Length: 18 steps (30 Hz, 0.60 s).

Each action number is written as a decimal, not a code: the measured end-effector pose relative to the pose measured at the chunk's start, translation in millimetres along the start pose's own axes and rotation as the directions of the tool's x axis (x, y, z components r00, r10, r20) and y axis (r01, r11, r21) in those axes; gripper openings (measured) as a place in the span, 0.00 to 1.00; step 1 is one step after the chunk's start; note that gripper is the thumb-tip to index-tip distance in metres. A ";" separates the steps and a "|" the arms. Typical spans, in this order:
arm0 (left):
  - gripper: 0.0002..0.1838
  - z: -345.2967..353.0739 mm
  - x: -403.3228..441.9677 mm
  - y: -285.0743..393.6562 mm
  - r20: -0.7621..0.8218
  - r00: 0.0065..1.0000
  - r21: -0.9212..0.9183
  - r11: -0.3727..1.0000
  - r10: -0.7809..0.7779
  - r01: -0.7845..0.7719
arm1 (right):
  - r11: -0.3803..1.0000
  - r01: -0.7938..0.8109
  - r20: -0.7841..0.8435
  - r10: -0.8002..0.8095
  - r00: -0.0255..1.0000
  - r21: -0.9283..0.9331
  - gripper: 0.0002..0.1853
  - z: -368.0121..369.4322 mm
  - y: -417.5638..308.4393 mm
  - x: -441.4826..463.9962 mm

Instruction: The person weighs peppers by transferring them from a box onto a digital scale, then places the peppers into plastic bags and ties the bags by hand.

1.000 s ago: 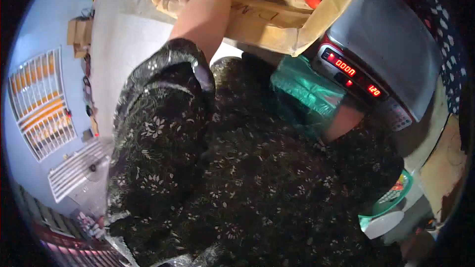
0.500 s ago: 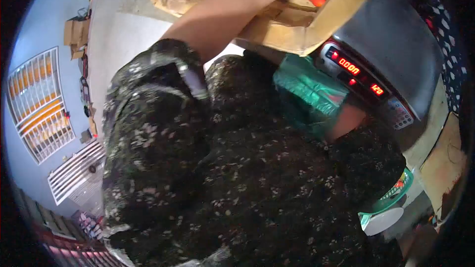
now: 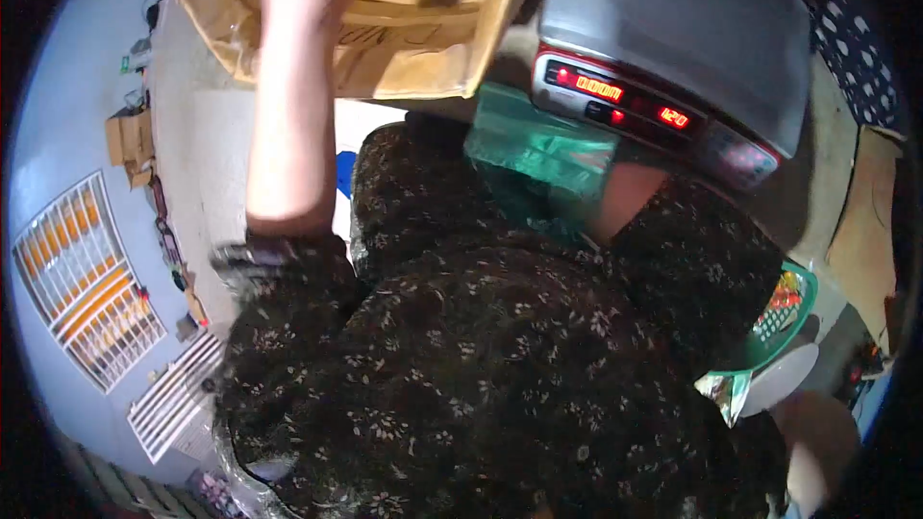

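From the left, my left forearm (image 3: 293,125) reaches up over the cardboard box (image 3: 404,72), and my left hand is beyond the top edge of the view. A tiny red spot shows inside the box near the top. A green plastic bag (image 3: 543,149) lies against my front, below the red and grey scale (image 3: 673,10). My right forearm (image 3: 630,194) runs into this bag; the fingers of my right hand are hidden there. The scale's lit red digits are partly blurred.
At the lower right are a green basket (image 3: 803,312) with red and orange items, and a white round object (image 3: 784,380). Brown cardboard (image 3: 865,221) lies at the right. A barred window (image 3: 91,279) and a small carton (image 3: 132,144) are at the left.
My left hand was at the red and green peppers in the box and has moved up and left, out of view. The box and scale appear further left as the view shifts.
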<state>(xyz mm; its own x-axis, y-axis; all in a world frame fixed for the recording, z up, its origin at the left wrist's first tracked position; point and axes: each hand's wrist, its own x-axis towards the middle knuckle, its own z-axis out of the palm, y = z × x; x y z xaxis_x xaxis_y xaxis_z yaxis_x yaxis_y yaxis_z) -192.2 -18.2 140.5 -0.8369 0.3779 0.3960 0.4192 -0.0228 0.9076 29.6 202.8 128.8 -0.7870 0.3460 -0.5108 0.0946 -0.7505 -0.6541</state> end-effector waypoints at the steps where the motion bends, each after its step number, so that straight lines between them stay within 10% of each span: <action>1: 0.13 14.7 -11.9 35.3 0.034 0.994 -0.070 0.992 0.104 -0.102 | 0.999 -0.012 -0.012 0.012 1.000 0.046 0.29 0.2 -4.1 -2.2; 3: 0.11 44.4 -38.2 41.4 0.199 0.977 -0.249 0.968 0.080 -0.029 | 0.991 -0.031 -0.024 0.035 0.999 0.128 0.29 3.1 -10.8 -1.4; 6: 0.21 114.7 -54.4 41.5 0.505 0.858 0.182 0.961 0.090 -0.208 | 0.974 -0.052 -0.044 0.063 0.997 0.223 0.30 -2.5 -6.7 11.6; 10: 0.27 194.5 -89.5 -11.8 0.518 0.846 0.522 0.737 0.125 -0.429 | 0.942 -0.100 0.172 0.046 0.984 0.321 0.30 -51.1 32.0 54.0; 18: 0.26 138.9 -71.4 5.3 0.244 0.853 0.072 0.869 0.461 -0.490 | 0.884 -0.148 0.581 -0.159 0.798 0.444 0.33 -86.6 33.0 88.7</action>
<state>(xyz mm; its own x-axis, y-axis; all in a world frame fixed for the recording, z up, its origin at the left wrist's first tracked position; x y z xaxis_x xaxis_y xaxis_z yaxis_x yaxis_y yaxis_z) -81.3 83.2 97.6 -0.4350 0.5380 0.7220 0.7995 -0.1381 0.5846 15.8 257.4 13.6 -0.9975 0.0683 0.0201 -0.0711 -0.9644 -0.2546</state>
